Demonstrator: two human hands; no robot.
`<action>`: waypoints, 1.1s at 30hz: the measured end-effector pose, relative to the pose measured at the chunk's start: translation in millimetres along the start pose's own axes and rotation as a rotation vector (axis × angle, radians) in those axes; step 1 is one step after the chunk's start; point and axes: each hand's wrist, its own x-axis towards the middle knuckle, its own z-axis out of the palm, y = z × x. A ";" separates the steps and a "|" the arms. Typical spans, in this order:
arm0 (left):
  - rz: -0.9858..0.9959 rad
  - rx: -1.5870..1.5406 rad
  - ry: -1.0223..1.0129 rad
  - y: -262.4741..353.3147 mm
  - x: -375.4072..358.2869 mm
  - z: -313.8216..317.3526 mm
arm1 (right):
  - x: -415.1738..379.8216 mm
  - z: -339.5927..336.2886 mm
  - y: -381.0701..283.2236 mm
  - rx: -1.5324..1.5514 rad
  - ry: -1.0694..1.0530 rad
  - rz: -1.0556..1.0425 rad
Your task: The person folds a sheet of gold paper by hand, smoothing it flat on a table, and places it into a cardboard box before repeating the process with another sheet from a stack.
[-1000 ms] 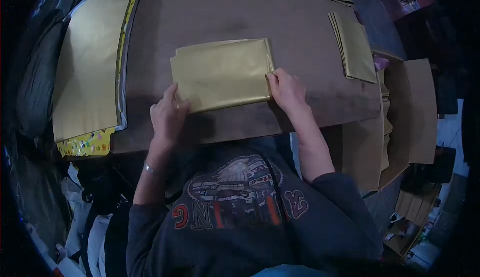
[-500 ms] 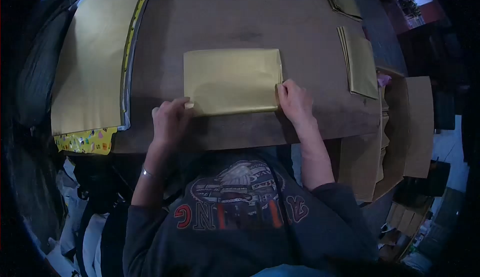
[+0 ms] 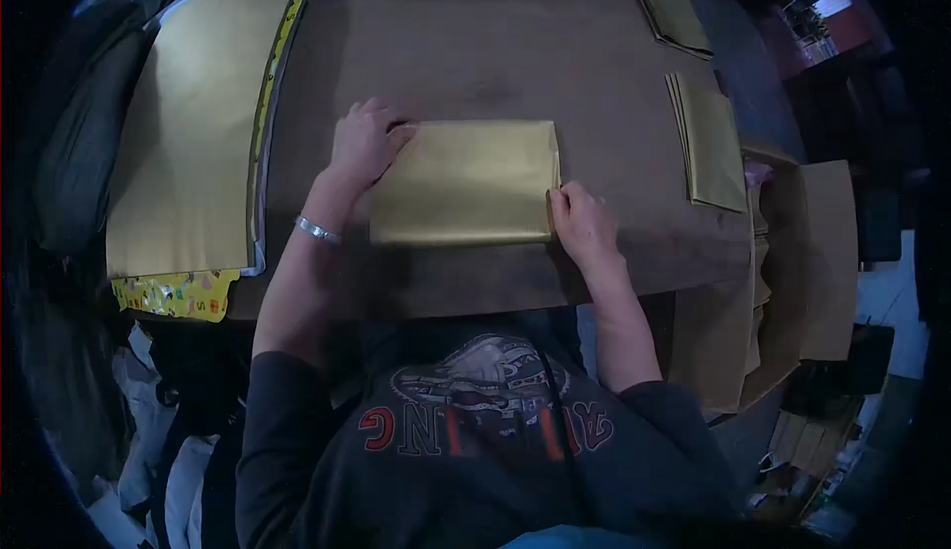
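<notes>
A folded sheet of gold paper (image 3: 466, 182) lies flat on the brown table in front of me, its long side across my view. My left hand (image 3: 369, 143) is at its far left corner, the fingers curled onto the edge. Lower down on the opposite side, my right hand (image 3: 584, 222) pinches the right edge near the front corner, thumb against the paper. Layers show along that right edge.
A stack of large gold sheets (image 3: 198, 143) lies at the left on yellow patterned packaging (image 3: 178, 294). Two folded gold bundles, a near one (image 3: 711, 143) and a far one (image 3: 672, 12), rest along the table's right side. An open cardboard box (image 3: 827, 262) stands beyond that edge.
My left hand has moved from the near left corner up to the far left corner of the gold paper. My right hand keeps its place at the right edge.
</notes>
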 end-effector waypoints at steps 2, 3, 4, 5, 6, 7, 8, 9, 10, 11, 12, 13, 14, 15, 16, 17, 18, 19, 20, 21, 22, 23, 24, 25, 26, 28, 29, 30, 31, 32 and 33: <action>-0.003 -0.038 -0.009 -3.4 -0.4 0.8 | 1.4 0.3 1.1 -0.002 0.001 0.018; 0.015 -0.061 0.010 -4.2 -3.0 1.3 | -0.9 -0.9 -0.8 -0.008 -0.015 0.031; 0.029 -0.085 0.030 -5.7 -5.7 1.9 | -2.5 -2.9 -3.5 -0.022 -0.003 0.037; 0.051 -0.094 0.072 -5.6 -9.4 3.4 | -3.9 -3.9 -4.7 -0.023 -0.007 0.042; 0.044 -0.096 0.070 -5.2 -14.0 3.4 | -4.1 -5.1 -5.4 -0.015 -0.021 0.033; 0.038 -0.096 0.072 -4.7 -15.6 1.9 | -2.5 -5.9 -5.5 -0.008 -0.031 0.022; 0.040 -0.104 0.082 -6.6 -16.5 3.7 | -2.2 -3.6 -4.1 -0.007 -0.016 0.023; 0.031 -0.110 0.082 -7.8 -17.7 4.6 | -1.8 -3.8 -4.4 -0.007 -0.013 0.023; 0.021 -0.115 0.080 -8.6 -19.5 5.3 | -2.1 -4.6 -6.5 -0.066 -0.013 0.014; 0.040 -0.119 0.104 -8.4 -19.5 6.3 | -2.3 -5.5 -7.5 -0.125 -0.011 0.004; 0.004 -0.103 0.087 -8.1 -19.5 6.7 | 1.8 -3.2 -2.4 -0.071 -0.050 0.003; -0.032 -0.087 0.070 -7.4 -19.8 6.8 | 3.2 0.4 1.2 -0.071 -0.047 0.003; -0.007 -0.094 0.099 -7.6 -19.7 7.6 | 3.6 -1.0 -2.1 -0.060 -0.030 -0.006; -0.020 -0.088 0.097 -6.9 -20.6 8.0 | 3.7 -4.2 -6.5 -0.048 -0.012 -0.015; -0.033 -0.082 0.095 -5.9 -21.1 8.0 | 2.1 -11.8 -10.5 -0.095 -0.116 0.061; -0.008 -0.069 0.099 -7.7 -20.1 8.6 | 1.4 -13.6 -11.4 -0.095 -0.117 0.061; -0.006 -0.071 0.108 -7.8 -21.1 9.3 | 0.5 -14.4 -11.0 -0.060 -0.118 0.082; -0.003 -0.074 0.117 -7.7 -21.7 9.7 | 0.1 -16.1 -10.7 -0.024 -0.118 0.103; 0.017 -0.082 0.156 -6.8 -21.6 10.0 | 3.3 -22.1 -9.7 -0.056 -0.169 0.112; 0.011 -0.067 0.150 -6.0 -21.7 9.0 | 3.9 -23.3 -5.9 -0.055 -0.052 0.014; 0.004 -0.053 0.143 -4.2 -21.8 8.1 | 4.1 -23.8 -3.3 -0.053 0.065 -0.083; 0.047 -0.096 0.183 -10.6 -22.4 14.2 | 6.4 -22.4 -5.8 -0.056 0.139 -0.140; 0.051 -0.096 0.181 -11.4 -22.7 15.8 | 12.1 -20.7 -10.6 -0.021 0.187 -0.236; 0.044 -0.098 0.187 -11.8 -22.8 17.2 | 17.7 -18.9 -17.7 0.012 0.234 -0.332; 0.035 -0.099 0.196 -11.4 -22.6 17.3 | 20.7 -18.8 -28.3 0.014 0.155 -0.379; -0.020 -0.013 0.149 -7.8 -22.5 13.1 | 27.4 -6.5 -43.6 0.009 0.158 -0.536; -0.022 -0.014 0.134 -9.7 -22.1 13.5 | 31.8 1.6 -48.3 0.005 0.158 -0.691; -0.024 -0.015 0.118 -10.4 -22.0 12.5 | 39.6 12.3 -48.9 -0.058 -0.026 -0.696; 0.015 -0.053 0.147 -10.2 -22.2 12.3 | 42.6 19.6 -47.5 -0.053 -0.028 -0.702; 0.007 -0.039 0.146 -7.7 -22.5 11.2 | 44.5 23.1 -46.6 -0.089 -0.078 -0.654; -0.002 -0.026 0.145 -5.7 -22.6 10.0 | 47.1 24.7 -44.9 -0.125 -0.130 -0.606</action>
